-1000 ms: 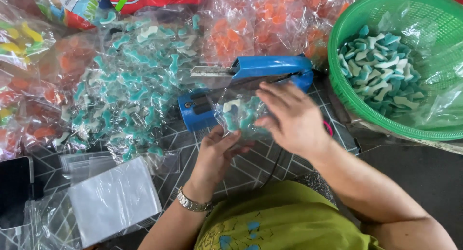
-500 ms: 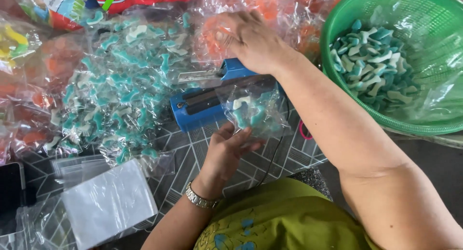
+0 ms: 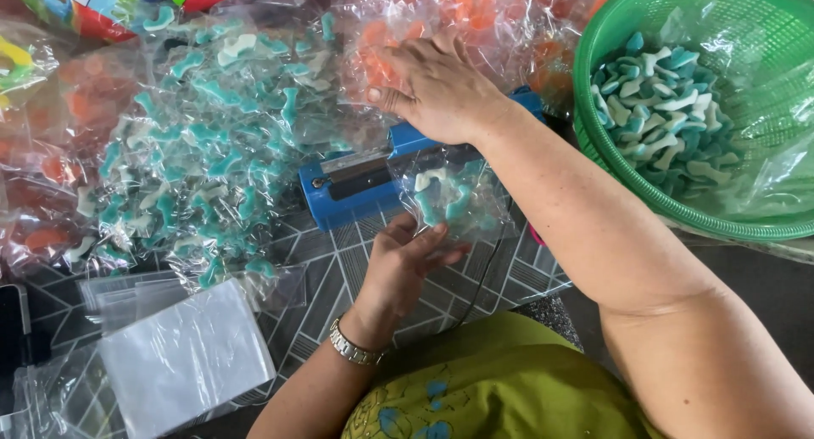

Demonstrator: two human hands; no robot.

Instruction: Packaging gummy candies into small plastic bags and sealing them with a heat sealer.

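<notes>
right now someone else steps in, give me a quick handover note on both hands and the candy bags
Right hand lies flat, palm down, on the arm of the blue heat sealer, holding nothing.
Left hand supports the small clear bag of blue-and-white gummies, its top edge under the sealer arm.
Done: a heap of filled bags lies left of the sealer, with orange ones behind it.
Left: loose gummies in the green basket at right; empty clear bags stacked at lower left.
</notes>
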